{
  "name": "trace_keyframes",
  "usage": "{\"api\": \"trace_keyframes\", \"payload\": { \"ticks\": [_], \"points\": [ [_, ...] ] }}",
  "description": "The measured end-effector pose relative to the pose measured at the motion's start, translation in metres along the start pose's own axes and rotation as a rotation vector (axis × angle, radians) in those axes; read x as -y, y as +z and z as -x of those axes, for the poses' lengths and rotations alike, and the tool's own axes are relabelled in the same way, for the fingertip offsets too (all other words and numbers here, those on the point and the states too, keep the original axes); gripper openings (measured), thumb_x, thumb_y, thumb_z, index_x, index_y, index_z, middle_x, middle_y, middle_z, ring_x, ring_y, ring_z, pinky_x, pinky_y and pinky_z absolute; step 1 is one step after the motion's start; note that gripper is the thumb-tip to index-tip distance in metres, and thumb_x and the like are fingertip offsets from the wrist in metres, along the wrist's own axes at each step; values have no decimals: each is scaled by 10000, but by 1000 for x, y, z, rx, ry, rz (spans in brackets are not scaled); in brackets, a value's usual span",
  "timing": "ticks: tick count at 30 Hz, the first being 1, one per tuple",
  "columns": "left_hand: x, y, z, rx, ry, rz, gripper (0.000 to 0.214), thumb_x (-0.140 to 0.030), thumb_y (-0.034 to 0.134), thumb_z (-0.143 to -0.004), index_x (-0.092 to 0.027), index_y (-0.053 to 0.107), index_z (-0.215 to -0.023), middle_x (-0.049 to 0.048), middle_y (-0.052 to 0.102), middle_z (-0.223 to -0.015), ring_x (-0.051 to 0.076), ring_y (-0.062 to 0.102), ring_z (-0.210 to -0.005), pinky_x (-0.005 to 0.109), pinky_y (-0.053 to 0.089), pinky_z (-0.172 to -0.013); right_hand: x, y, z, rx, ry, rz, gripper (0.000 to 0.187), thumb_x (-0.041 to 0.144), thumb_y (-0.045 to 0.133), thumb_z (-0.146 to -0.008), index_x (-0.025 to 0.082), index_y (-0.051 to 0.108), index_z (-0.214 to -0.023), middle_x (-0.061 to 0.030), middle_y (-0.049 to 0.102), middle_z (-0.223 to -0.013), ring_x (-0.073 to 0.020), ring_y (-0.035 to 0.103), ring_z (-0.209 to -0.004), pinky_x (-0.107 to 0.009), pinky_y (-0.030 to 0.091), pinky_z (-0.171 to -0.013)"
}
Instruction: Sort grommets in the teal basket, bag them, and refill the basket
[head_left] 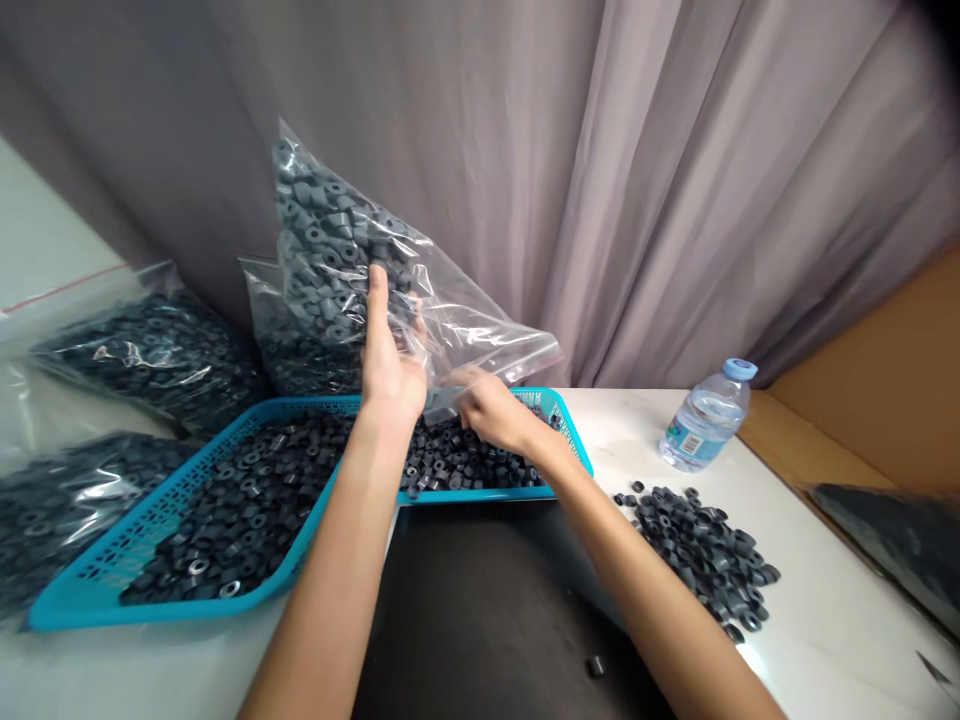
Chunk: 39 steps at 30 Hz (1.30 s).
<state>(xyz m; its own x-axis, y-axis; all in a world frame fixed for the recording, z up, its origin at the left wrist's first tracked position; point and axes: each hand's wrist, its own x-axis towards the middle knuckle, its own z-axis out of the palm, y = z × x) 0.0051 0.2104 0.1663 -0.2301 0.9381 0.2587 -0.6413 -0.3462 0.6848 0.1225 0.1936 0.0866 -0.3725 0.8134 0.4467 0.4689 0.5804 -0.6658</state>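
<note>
A clear zip bag full of small grey ring-shaped pieces is tilted up in the air, its mouth sloping down to the right. My left hand grips the bag's middle, thumb on the near side. At the lower edge near the mouth, my right hand is closed on the bag's plastic; some of its fingers are hidden. Both hands are over a blue basket that holds dark ring pieces. Beside it on the left stands another blue basket, also holding dark rings.
Filled bags lie at the left and behind the baskets. A black mat with one loose ring lies in front. To the right are a heap of rings, a water bottle and a cardboard box.
</note>
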Motion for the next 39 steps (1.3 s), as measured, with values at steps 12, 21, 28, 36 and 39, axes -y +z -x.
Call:
{"api": "trace_keyframes", "payload": {
  "ticks": [12, 21, 28, 36, 39],
  "points": [
    [10, 14, 15, -49, -42, -43, 280, -479, 801, -847, -246, 768, -998, 17, 732, -1261, 254, 632, -1303, 204, 646, -816, -19, 20, 1, -87, 33, 145, 182, 198, 567, -953, 244, 648, -1109, -62, 687, -1191, -271, 630, -1139, -449, 495, -983],
    [2, 6, 4, -44, -1, 1, 267, -460, 811, -840, -266, 759, -1016, 7, 694, -1336, 225, 611, -1317, 123, 588, -645, 4, -26, 13, 65, 105, -25, 91, 265, 466, -1011, 211, 539, -1017, -41, 689, -929, -164, 687, -728, -331, 583, -671],
    [-4, -7, -10, 42, -5, 37, 283, -547, 731, -887, -264, 737, -900, 34, 753, -1052, 198, 703, -1093, 162, 586, -619, -1, -82, 36, 235, 325, -191, 70, 194, 582, -901, 200, 529, -856, -23, 657, -726, -169, 677, -538, -326, 578, -499],
    [3, -6, -8, 74, 10, 30, 319, -576, 728, -879, -257, 734, -884, 23, 727, -926, 169, 712, -950, 157, 557, -594, 4, -82, 34, 289, 261, -60, 156, 323, 634, -948, 183, 639, -877, -61, 737, -803, -188, 700, -724, -337, 574, -668],
    [3, -6, -8, 91, 17, 23, 329, -586, 727, -875, -259, 735, -905, 28, 725, -931, 167, 711, -938, 156, 549, -580, 12, -87, 34, 169, 157, 151, 147, 337, 670, -941, 198, 700, -980, -63, 755, -957, -205, 702, -898, -354, 549, -823]
  ]
}}
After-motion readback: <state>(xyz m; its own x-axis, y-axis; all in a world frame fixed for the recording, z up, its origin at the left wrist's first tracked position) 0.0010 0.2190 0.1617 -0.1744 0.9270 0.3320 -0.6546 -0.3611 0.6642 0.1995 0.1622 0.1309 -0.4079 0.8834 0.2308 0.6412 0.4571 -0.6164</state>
